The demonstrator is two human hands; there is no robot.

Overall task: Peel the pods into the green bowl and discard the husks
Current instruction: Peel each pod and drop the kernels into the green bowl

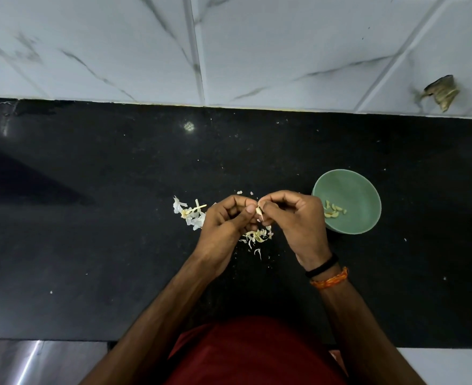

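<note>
Both forearms come up from bottom of frame, converging at centre. Left hand [226,218] and right hand [293,218] knuckles up, fingers curled, fingertips meeting in a tight pinch grip. Right wrist wears black and orange bands.

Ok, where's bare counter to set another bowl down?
Bare: the black counter left of the husk pile, and the strip between the green bowl and the tiled wall. Crowded: around both hands, where husks lie scattered.
</note>
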